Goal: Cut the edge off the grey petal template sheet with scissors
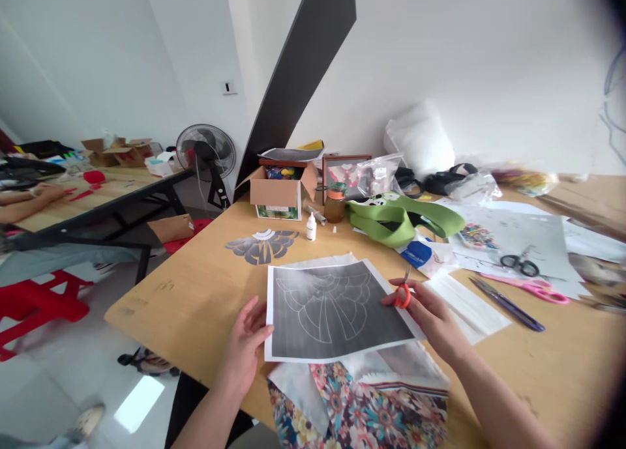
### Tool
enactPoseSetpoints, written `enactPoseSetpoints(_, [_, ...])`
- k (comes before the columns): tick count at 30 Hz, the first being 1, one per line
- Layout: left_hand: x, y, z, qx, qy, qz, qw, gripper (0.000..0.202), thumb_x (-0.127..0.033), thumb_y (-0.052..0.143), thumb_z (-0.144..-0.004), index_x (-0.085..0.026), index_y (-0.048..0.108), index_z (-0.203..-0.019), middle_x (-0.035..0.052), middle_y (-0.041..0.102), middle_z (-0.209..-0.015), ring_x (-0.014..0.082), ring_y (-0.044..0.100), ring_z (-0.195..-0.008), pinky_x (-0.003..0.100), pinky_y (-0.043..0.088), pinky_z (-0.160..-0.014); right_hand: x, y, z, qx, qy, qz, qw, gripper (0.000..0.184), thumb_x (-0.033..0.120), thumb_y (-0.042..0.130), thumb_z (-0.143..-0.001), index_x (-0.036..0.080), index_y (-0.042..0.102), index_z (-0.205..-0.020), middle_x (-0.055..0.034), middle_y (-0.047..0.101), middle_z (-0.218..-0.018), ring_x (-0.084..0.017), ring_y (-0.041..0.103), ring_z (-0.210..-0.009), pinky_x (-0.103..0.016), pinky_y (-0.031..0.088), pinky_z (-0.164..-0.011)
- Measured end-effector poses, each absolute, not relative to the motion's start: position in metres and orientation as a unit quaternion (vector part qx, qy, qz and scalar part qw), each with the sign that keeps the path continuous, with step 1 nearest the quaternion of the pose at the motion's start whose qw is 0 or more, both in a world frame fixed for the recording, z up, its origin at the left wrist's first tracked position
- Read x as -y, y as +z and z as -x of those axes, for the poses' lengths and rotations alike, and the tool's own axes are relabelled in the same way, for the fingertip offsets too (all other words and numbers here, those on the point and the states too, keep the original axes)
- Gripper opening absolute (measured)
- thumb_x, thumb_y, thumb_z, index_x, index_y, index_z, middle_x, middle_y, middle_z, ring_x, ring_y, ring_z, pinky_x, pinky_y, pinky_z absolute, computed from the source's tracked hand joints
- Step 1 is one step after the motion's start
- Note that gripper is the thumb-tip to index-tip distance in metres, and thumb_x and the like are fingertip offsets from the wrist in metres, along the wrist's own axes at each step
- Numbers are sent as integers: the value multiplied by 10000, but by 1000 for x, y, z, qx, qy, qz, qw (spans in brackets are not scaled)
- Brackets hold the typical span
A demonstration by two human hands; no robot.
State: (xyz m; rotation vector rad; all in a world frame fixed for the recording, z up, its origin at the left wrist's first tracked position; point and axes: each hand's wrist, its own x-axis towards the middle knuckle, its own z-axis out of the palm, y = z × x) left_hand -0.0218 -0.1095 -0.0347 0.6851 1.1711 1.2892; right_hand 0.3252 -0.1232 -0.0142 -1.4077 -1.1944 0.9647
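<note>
A dark printed sheet of paper [337, 312] with a white-lined, petal-like pattern is tilted up in front of me. My left hand [247, 341] grips its left edge, with the thumb at the border and the other fingers partly behind. At the sheet's right edge, my right hand [430, 312] holds small scissors with orange handles [402, 296], blades pointing up and away. Its fingers also touch the sheet. White sheets lie partly hidden behind the printed one. Beyond it on the table are grey cut-out petal pieces [264, 246] arranged in a fan.
A white dropper bottle [312, 228] stands by a cardboard box [278, 195]. Green strap material [405, 217] lies behind the sheet. To the right are thread snips [508, 304], pink scissors [531, 286] and black scissors [519, 264]. Another person's hands [46, 193] are at the far left table.
</note>
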Motion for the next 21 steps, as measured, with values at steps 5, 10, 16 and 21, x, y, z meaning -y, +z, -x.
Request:
enactPoseSetpoints(5, [111,-22,20,-493,512,-285,643,838,-183,809,-547,-176,500,-1326,99,714,-1045,236,691,-882,289,525,-681,125,-9,-318,511,374,564,530,498,663,591,-791,248,580,-1067,-89,750,-856,-275,668,-856,-385,511,-818])
enactPoseSetpoints(10, [110,-15,16,-480,448,-321,683,435,-222,798,-563,-147,696,-978,78,742,-895,252,700,-835,305,529,-693,129,-9,-316,537,364,539,538,448,617,583,-830,254,578,-1093,-76,741,-855,-258,661,-850,-361,500,-802])
enactPoseSetpoints(16, [111,-10,12,-497,404,-329,694,486,-275,843,-526,-130,699,-967,100,750,-885,293,701,-885,356,531,-758,130,-6,-316,547,382,524,528,431,595,566,-856,244,576,-1107,-72,745,-865,-240,652,-838,-342,487,-781])
enactPoseSetpoints(21, [106,-10,16,-489,433,-291,699,408,-309,832,-627,-155,693,-978,107,736,-992,295,680,-987,391,536,-845,128,-6,-317,537,415,523,515,404,556,580,-869,218,599,-1088,-78,752,-856,-227,657,-817,-332,481,-777])
